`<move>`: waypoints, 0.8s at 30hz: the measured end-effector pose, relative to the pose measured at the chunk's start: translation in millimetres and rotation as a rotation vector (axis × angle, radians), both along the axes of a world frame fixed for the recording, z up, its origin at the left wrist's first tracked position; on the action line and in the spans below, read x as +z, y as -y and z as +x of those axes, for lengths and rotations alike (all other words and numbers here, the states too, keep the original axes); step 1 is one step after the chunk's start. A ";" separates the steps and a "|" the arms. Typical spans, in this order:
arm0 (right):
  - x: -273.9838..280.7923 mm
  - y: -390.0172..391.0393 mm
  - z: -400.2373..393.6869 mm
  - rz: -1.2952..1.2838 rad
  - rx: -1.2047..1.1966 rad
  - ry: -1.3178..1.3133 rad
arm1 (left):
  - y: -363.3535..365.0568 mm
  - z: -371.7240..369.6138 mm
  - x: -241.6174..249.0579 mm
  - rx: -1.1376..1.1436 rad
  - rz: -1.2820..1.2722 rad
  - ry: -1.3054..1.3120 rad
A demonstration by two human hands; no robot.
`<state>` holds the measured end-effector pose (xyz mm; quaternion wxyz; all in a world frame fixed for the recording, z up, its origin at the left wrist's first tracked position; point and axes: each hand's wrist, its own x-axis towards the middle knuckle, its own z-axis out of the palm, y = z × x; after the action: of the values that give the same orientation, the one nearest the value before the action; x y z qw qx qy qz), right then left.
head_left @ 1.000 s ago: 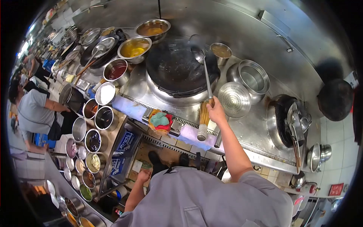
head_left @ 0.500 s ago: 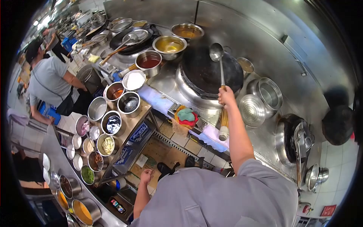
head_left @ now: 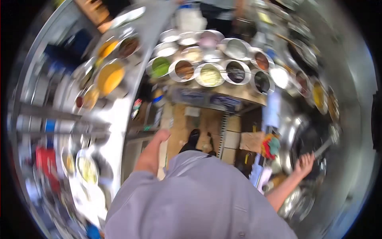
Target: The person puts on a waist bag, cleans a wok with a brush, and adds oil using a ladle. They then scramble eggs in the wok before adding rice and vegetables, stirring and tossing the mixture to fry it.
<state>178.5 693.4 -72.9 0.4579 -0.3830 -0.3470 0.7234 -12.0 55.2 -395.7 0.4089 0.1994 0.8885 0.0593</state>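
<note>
My right hand (head_left: 305, 165) is closed around the handle of a metal ladle (head_left: 325, 145), on the right side of the view. The ladle reaches up and right over a large dark wok (head_left: 312, 133) on the stove; whether it touches the wok is too blurred to tell. My left hand (head_left: 162, 136) hangs low at my left side, near the edge of the steel counter. Its fingers are smeared by motion, and I see nothing held there.
Several metal pots of ingredients stand ahead, among them chopped greens (head_left: 160, 67) and pale strips (head_left: 210, 76). A pot of orange liquid (head_left: 110, 78) is on the left counter (head_left: 115, 131). Colourful cloths (head_left: 271, 146) lie at the stove's edge. A person (head_left: 218, 16) stands beyond the pots.
The view has swung left, so the ingredient pots are now straight ahead and the wok is at the right. The left counter has come into view. My right hand still holds the ladle.
</note>
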 end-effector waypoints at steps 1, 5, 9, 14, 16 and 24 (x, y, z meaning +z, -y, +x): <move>-44.2 -47.2 25.2 -0.175 0.511 -0.717 | 6.3 7.8 -5.2 0.052 0.155 -0.184; -30.4 12.9 41.9 -0.412 0.755 -0.868 | -33.4 62.9 46.1 0.869 0.435 -0.142; -41.1 74.3 94.8 -0.610 0.946 -0.879 | -41.9 148.6 25.8 0.693 0.297 -0.013; -46.8 118.8 140.4 -0.639 1.397 -0.719 | -24.0 249.2 14.0 0.532 0.091 0.142; -39.9 139.2 119.4 -0.787 1.526 -0.779 | -9.5 263.3 7.5 0.550 0.096 0.140; 37.0 251.9 -26.4 -1.045 1.960 -0.498 | 41.5 222.2 34.5 1.161 0.566 -0.139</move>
<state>152.1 441.5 -35.9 -0.4642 0.0635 -0.0523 0.8819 210.2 13.7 -361.2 0.1835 -0.2099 0.8263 0.4894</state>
